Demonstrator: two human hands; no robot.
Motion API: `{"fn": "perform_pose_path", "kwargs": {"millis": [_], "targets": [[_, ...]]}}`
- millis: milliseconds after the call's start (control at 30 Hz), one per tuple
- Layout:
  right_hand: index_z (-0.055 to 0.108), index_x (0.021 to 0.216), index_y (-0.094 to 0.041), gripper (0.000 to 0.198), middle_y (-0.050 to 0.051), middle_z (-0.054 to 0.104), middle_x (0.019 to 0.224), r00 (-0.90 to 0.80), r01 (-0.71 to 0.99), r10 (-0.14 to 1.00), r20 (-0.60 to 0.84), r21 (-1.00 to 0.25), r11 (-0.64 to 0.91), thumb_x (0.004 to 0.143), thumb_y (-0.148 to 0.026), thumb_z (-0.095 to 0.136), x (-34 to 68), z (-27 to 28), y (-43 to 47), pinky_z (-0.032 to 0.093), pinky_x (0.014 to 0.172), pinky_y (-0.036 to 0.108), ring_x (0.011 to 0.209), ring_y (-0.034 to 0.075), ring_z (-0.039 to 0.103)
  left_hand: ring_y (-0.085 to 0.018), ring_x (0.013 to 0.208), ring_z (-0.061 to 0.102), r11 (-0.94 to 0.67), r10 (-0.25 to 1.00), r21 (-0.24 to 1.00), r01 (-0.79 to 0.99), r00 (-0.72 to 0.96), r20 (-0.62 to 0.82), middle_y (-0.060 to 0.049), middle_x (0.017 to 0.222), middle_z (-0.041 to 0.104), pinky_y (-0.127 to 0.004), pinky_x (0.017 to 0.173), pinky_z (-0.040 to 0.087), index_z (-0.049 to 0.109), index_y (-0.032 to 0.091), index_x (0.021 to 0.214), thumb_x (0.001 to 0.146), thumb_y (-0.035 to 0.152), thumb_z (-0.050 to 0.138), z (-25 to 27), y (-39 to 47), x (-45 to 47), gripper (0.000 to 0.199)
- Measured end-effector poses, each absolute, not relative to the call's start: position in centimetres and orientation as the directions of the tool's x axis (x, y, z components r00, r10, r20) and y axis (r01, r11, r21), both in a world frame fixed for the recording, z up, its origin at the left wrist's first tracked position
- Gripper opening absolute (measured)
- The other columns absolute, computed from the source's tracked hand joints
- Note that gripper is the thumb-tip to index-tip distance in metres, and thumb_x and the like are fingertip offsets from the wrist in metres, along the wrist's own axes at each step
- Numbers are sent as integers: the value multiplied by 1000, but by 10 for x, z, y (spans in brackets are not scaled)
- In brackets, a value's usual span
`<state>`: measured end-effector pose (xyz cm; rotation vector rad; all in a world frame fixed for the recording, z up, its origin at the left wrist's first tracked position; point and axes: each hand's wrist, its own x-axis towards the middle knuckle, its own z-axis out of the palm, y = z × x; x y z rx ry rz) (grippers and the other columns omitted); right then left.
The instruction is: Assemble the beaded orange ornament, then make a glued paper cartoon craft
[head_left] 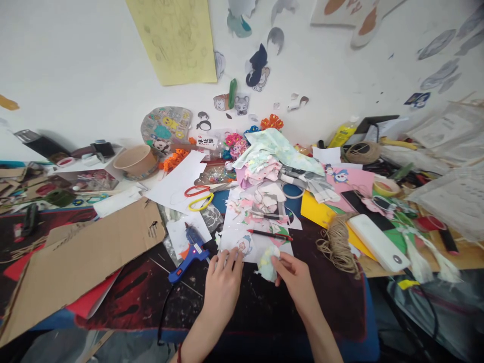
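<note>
My left hand (225,277) lies with outstretched fingers on the lower edge of a white sheet of paper (230,229). Its fingertips are beside a small drawing (245,244) in blue and orange. In my right hand (289,269) a pale green and yellow scrap of fabric (268,263) is pinched between thumb and fingers, over the sheet's bottom edge. A red and black pen (270,235) lies across the paper above both hands. Left of my left hand rests a blue glue gun (189,257), its small light lit.
Fabric pieces (280,151) are heaped behind the paper. Scissors with red and yellow handles (200,196) lie left of them. Cardboard (86,257) covers the left side. A twine bundle (338,244) and a white power bank (378,242) are at right.
</note>
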<state>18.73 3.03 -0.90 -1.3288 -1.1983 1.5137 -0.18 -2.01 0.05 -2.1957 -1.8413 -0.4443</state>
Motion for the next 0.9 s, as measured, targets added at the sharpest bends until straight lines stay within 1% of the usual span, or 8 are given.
{"fn": "perform_pose_path", "kwargs": {"millis": [67, 133, 267, 467, 600, 733, 833, 900], "targets": [[64, 75, -15, 39, -3, 54, 56, -150, -18, 956, -250, -967, -256, 82, -52, 71, 181, 0, 33, 38, 47, 24, 44, 10, 49, -27, 108, 59, -154, 907, -24, 988, 151, 392, -9, 124, 67, -43, 92, 41, 64, 18, 125, 95, 15, 54, -6, -28, 5, 32], [68, 82, -15, 37, -1, 59, 60, -198, -84, 953, -229, -965, -249, 82, -52, 71, 170, 10, 36, 42, 48, 24, 47, 11, 51, -27, 106, 59, -137, 907, -7, 991, 128, 401, -8, 121, 68, -43, 92, 41, 68, 19, 116, 94, 16, 55, -9, -32, 13, 26], [69, 101, -15, 42, 2, 66, 66, -328, -142, 923, -200, -956, -257, 84, -53, 68, 148, 12, 44, 48, 49, 27, 52, 14, 57, -28, 101, 59, -157, 898, 44, 987, 125, 422, -8, 100, 71, -44, 91, 40, 70, 18, 96, 90, 13, 55, -5, -36, 19, 17], [67, 106, -14, 40, 1, 63, 57, -252, 286, 935, -248, -942, -173, 88, -49, 61, 148, -9, 50, 44, 44, 29, 44, 19, 59, -22, 85, 60, -171, 860, 204, 964, 45, 508, -6, 95, 72, -39, 82, 39, 67, 14, 111, 93, 10, 51, 7, -45, 5, 24], [68, 109, -18, 31, 1, 65, 61, -224, 448, 956, -187, -892, -69, 92, -40, 55, 150, -3, 51, 46, 53, 32, 48, 20, 61, -20, 84, 62, -188, 849, 252, 949, 28, 528, -6, 92, 73, -37, 82, 39, 68, 16, 108, 94, 10, 51, 7, -45, 3, 23], [67, 116, -18, 32, 4, 68, 68, -169, 603, 977, -132, -798, -3, 94, -36, 53, 151, 0, 50, 47, 59, 35, 56, 23, 63, -21, 85, 63, -203, 861, 252, 946, 50, 506, -6, 93, 73, -37, 82, 40, 68, 16, 110, 94, 11, 50, 4, -42, 6, 24], [65, 121, -16, 37, 9, 72, 84, -103, 694, 995, 8, -715, 78, 97, -39, 49, 154, -2, 44, 51, 67, 38, 69, 25, 67, -22, 90, 64, -212, 858, 231, 950, 68, 510, -7, 101, 74, -38, 86, 41, 68, 15, 113, 95, 12, 49, 1, -39, 8, 26], [64, 123, -16, 36, 14, 72, 105, -108, 737, 976, 190, -644, 207, 100, -36, 46, 158, -5, 38, 53, 80, 42, 91, 28, 69, -22, 99, 64, -217, 860, 199, 956, 90, 503, -7, 112, 73, -39, 91, 40, 67, 14, 118, 96, 11, 47, -2, -36, 9, 30]]}}
